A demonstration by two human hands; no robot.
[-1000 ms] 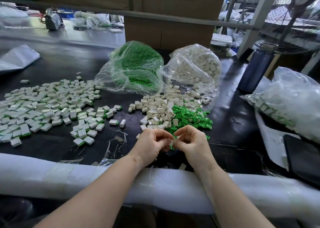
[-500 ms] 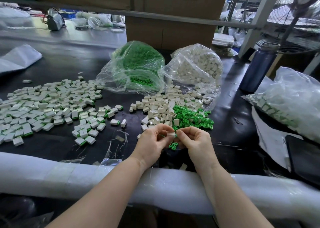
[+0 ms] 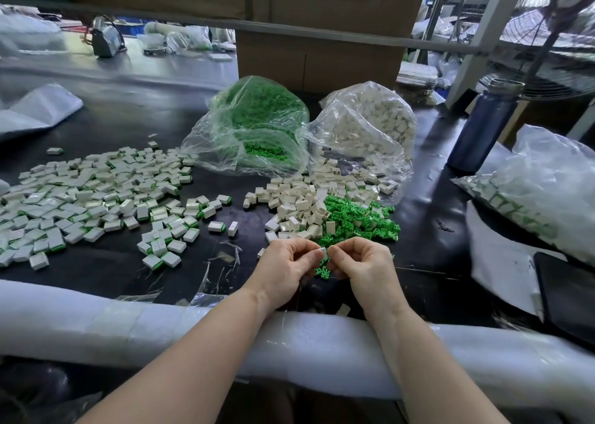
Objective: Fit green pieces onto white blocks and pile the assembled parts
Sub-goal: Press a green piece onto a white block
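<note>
Both hands meet just in front of me over the black table. My left hand [image 3: 286, 267] pinches a small white block [image 3: 317, 252] between thumb and fingers. My right hand [image 3: 362, 264] has its fingers curled and pinches something at the block's end; a green piece there is mostly hidden. A few loose green pieces [image 3: 322, 270] lie under the hands. Behind them sit a heap of white blocks [image 3: 302, 203] and a heap of green pieces [image 3: 357, 219]. A wide spread of assembled white-and-green parts [image 3: 96, 198] covers the table's left.
Two open clear bags stand behind the heaps, one of green pieces [image 3: 254, 127] and one of white blocks [image 3: 370, 127]. A dark blue bottle [image 3: 483, 124] stands at the right, beside another filled bag [image 3: 541, 188]. White foam padding [image 3: 96, 320] runs along the near table edge.
The hands stayed together, shifting slightly toward me from the heaps. The white block now shows between the left fingertips, with the right fingertips close against its end.
</note>
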